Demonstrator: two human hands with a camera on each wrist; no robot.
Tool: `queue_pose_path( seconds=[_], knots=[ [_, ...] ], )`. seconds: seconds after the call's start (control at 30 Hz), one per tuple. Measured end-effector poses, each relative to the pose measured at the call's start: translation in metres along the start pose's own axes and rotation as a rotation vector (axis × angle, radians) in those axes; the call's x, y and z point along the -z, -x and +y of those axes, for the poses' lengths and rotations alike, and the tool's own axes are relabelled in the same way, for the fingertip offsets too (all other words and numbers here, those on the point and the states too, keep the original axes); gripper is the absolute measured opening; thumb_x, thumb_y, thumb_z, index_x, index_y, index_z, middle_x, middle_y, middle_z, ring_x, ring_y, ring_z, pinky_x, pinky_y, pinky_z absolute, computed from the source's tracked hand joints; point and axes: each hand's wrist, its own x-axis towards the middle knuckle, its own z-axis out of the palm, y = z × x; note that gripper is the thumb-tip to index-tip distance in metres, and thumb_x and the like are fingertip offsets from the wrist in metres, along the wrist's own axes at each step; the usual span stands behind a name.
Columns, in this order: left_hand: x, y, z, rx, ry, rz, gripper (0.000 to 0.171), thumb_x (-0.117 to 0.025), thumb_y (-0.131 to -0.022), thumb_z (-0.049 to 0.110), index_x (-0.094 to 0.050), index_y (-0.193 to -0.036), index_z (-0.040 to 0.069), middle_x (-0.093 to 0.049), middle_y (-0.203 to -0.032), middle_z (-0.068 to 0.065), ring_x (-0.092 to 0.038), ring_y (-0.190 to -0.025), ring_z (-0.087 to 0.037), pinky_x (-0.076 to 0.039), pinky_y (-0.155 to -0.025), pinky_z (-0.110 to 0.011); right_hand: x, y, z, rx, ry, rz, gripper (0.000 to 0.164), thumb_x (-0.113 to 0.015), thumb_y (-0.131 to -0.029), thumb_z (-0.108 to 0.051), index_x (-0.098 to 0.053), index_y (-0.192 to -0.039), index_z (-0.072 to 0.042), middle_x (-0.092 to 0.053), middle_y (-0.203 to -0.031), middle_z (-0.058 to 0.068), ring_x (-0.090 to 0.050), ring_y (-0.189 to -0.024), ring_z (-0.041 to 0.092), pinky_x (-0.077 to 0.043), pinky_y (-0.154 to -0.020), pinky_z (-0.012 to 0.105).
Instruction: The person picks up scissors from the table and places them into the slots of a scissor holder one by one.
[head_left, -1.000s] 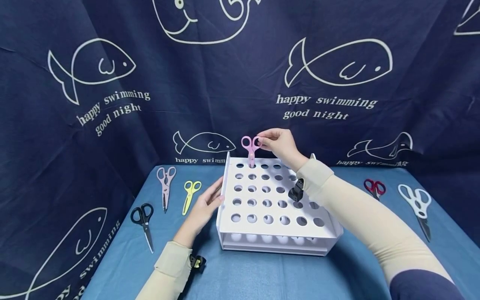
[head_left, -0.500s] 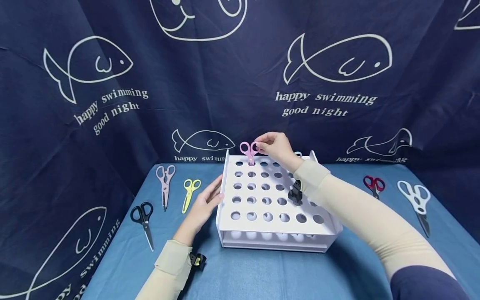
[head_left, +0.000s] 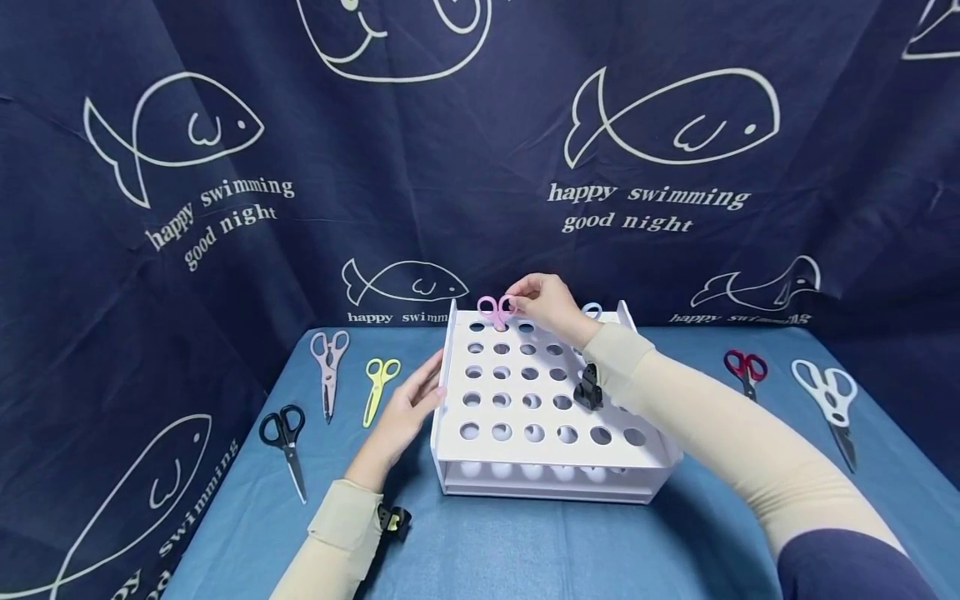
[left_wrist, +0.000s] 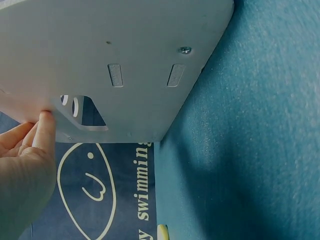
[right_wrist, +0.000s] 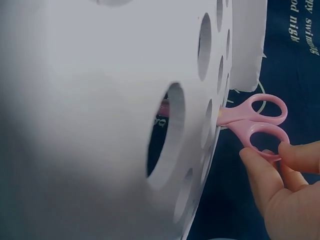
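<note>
Pink scissors stand handles up in a back-row hole of a white rack, second hole from the left. My right hand pinches one of their finger loops, plain in the right wrist view where the thumb and fingers close on the loop. The blades are mostly hidden inside the rack. My left hand rests its fingers against the rack's left side panel, close to a cutout. Its fingers are fairly straight.
Pale pink scissors, yellow scissors and black scissors lie on the blue cloth at left. Red scissors and white scissors lie at right. A light blue loop shows behind my right wrist.
The pink scissors have sunk lower into their hole, with my right hand moving down along with them. A light blue loop has come into sight behind the wrist. My left hand stays put.
</note>
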Motion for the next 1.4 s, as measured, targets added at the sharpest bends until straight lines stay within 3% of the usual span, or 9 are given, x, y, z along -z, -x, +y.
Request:
queue_pose_path(
  seconds=[0.43,0.83,1.4],
  knots=[
    [0.0,0.0,0.001,0.007,0.0,0.004,0.056,-0.051,-0.1,0.013,-0.031,-0.152,0.009,-0.035,-0.155,-0.012,-0.035,-0.143,-0.023,-0.036,-0.111,-0.024,0.001,-0.001,0.001,-0.048,0.083,-0.05,0.013,-0.063,-0.091,-0.004,-0.067,-0.1,0.004,-0.069,-0.094,0.016,-0.064,-0.08,0.017,-0.053,-0.067,0.016],
    [0.0,0.0,0.002,0.009,-0.009,0.004,0.056,-0.051,-0.1,0.014,-0.031,-0.152,0.01,-0.035,-0.156,-0.011,-0.035,-0.143,-0.023,-0.035,-0.112,-0.025,0.007,0.002,0.0,-0.04,0.144,-0.082,0.02,-0.065,-0.088,-0.004,-0.069,-0.106,0.004,-0.07,-0.103,0.017,-0.062,-0.084,0.016,-0.05,-0.073,0.019],
    [-0.002,0.001,0.002,0.009,0.001,-0.002,0.056,-0.051,-0.1,0.014,-0.031,-0.152,0.01,-0.034,-0.156,-0.012,-0.035,-0.143,-0.024,-0.035,-0.111,-0.025,0.016,0.004,0.004,-0.053,0.105,-0.051,0.023,-0.072,-0.086,-0.008,-0.071,-0.107,0.001,-0.072,-0.103,0.017,-0.061,-0.076,0.007,-0.049,-0.065,0.014]
  ],
)
